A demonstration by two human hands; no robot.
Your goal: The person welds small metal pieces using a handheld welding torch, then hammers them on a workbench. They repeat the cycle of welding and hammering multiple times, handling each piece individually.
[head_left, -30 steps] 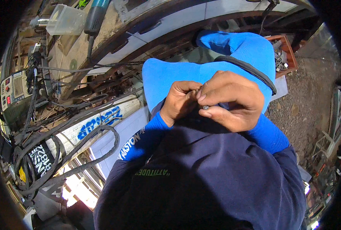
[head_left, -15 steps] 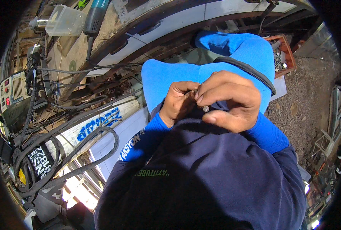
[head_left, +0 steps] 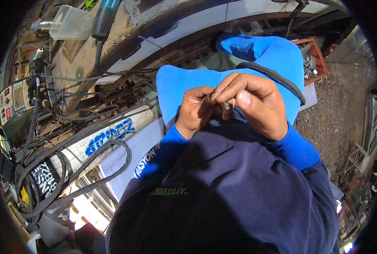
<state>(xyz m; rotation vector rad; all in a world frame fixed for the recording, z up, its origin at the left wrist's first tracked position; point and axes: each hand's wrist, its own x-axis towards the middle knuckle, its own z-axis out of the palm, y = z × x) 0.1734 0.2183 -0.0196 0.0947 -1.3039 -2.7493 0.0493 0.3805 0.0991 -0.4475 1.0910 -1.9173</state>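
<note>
My left hand (head_left: 195,109) and my right hand (head_left: 259,105) meet in front of my body, above my lap. Between their fingertips is a small metal piece with a round, shiny end (head_left: 227,106), perhaps a bolt; most of it is hidden by the fingers. The right thumb and fingers pinch around it from the right. On the other side, the curled left fingers close on it too, though their tips are partly covered by the right hand.
At left, a welding machine (head_left: 15,101) stands by tangled black cables (head_left: 127,163). A teal power tool (head_left: 106,19) and a clear plastic container (head_left: 72,23) sit on the workbench. An orange crate (head_left: 320,63) of metal parts is on the gravel at right.
My right thumb has moved up and closed toward the fingers. The metal piece's round end now sits slightly higher, nearer the fingertips. My left hand has barely shifted.
</note>
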